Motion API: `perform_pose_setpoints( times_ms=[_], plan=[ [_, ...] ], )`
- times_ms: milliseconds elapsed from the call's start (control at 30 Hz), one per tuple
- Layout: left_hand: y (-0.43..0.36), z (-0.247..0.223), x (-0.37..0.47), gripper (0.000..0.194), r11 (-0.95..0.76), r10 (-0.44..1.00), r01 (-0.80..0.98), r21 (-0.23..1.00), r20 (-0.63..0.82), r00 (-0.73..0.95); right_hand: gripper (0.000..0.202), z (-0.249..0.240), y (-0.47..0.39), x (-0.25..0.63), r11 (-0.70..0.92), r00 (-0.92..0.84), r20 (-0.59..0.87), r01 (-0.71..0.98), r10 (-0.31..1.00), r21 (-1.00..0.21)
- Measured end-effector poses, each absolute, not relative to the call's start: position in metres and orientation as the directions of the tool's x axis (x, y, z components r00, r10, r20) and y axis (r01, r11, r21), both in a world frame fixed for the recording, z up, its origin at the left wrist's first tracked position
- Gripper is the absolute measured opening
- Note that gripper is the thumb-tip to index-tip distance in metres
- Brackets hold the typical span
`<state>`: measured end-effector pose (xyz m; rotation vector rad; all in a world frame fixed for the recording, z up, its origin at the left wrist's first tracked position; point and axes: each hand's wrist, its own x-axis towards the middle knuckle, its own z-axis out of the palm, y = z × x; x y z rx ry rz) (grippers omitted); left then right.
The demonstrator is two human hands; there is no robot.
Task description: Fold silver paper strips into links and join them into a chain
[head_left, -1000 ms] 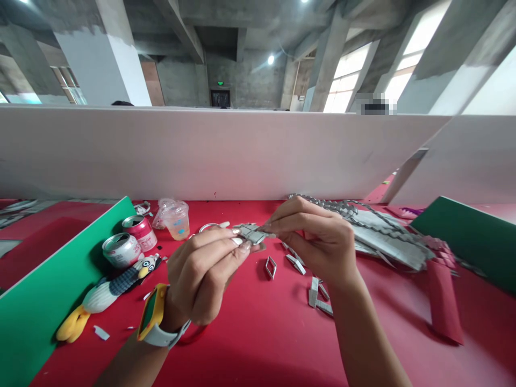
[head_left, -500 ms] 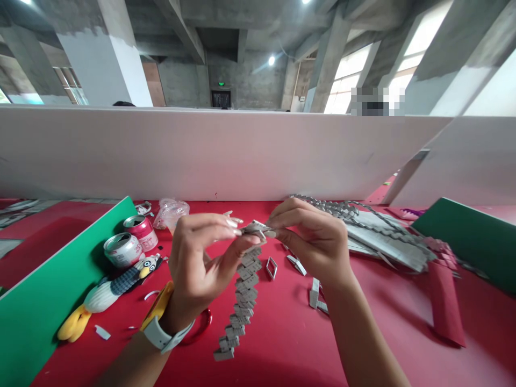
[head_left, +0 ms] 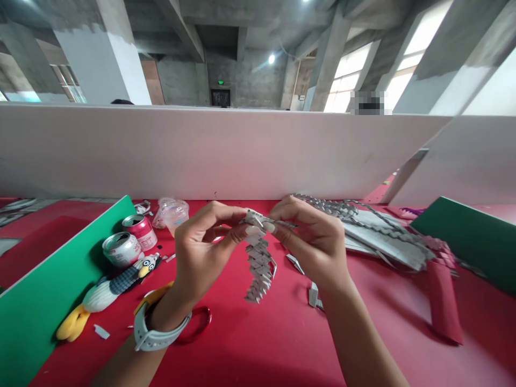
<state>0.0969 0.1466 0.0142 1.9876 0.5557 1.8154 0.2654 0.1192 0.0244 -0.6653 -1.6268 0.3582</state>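
A zigzag folded paper chain (head_left: 258,266) in printed grey-white hangs down over the red table. My left hand (head_left: 203,247) pinches its top end between thumb and forefinger. Facing it, my right hand (head_left: 316,244) is closed on a thin folded paper strip (head_left: 284,221) that meets the chain's top; the fingertips partly hide the join. Below my right hand lie small folded paper pieces (head_left: 296,263), and another folded piece (head_left: 313,294) sits beside my right forearm. A red ring-shaped thing (head_left: 207,317) rests near my left wrist, partly hidden.
Left, by a green divider (head_left: 80,263), are two cans (head_left: 139,231), a penguin-like plush toy (head_left: 110,290) and a clear plastic cup (head_left: 175,215). Right are braided grey strips (head_left: 346,209), stacked paper (head_left: 382,236) and a red wrapped bundle (head_left: 445,301). A white partition (head_left: 242,156) stands behind.
The hanging chain has swung right and its lower end is higher. My left fingers have shifted to a tighter pinch at the top, and the strip now shows beneath my right fingers.
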Motion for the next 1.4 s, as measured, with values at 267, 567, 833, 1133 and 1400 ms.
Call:
perform_pose_setpoints(
  times_ms=[267,567,833,1133,1400],
  plan=[
    [0.149,0.01,0.095,0.039,-0.885,0.462,0.12,0.45,0.881,0.103,0.015,0.034,0.105,0.266,0.672,-0.064,0.701,0.358,0.71,-0.648],
    [0.15,0.016,0.092,0.032,-0.846,0.533,0.073,0.528,0.831,0.16,0.016,0.034,0.107,0.265,0.665,-0.054,0.698,0.364,0.714,-0.652],
    [0.146,0.02,0.092,0.039,-0.843,0.537,0.092,0.529,0.829,0.156,0.013,0.03,0.111,0.255,0.679,0.065,0.708,0.235,0.703,-0.696],
    [0.143,0.021,0.092,0.008,-0.901,0.21,0.424,0.092,0.948,0.24,0.032,0.034,0.112,0.282,0.687,-0.222,0.667,0.421,0.711,-0.592],
    [0.141,0.02,0.094,0.006,-0.916,0.203,0.393,0.079,0.937,0.284,0.023,0.035,0.112,0.283,0.774,-0.281,0.765,0.483,0.58,-0.409]
  ],
)
